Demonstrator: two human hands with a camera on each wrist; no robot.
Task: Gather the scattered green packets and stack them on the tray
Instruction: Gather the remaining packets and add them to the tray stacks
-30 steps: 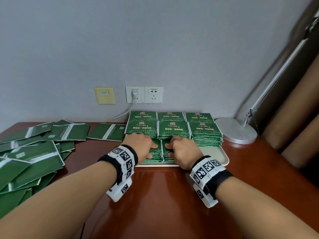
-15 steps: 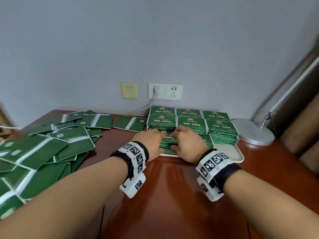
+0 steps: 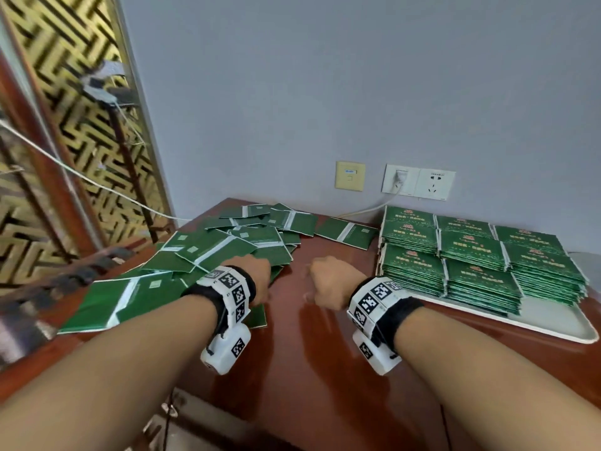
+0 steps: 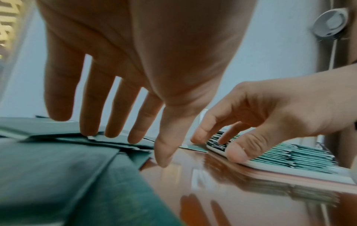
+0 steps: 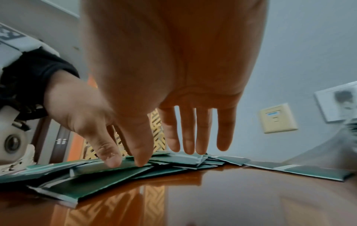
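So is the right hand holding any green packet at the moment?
No, the right hand hangs with straight empty fingers above the glossy brown wooden table, short of the scattered green packets.

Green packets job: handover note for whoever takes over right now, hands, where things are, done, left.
Left hand: open, fingers spread, reaching over the loose packets, holding nothing.
Right hand: open, empty, above bare table between the loose packets and the tray.
Done: stacked packets sit in neat rows on the tray, at the right by the wall.
Left: many loose packets lie overlapping on the table's left side, one more packet apart near the stacks. Gather these and stack them on the tray; its near right part looks bare.
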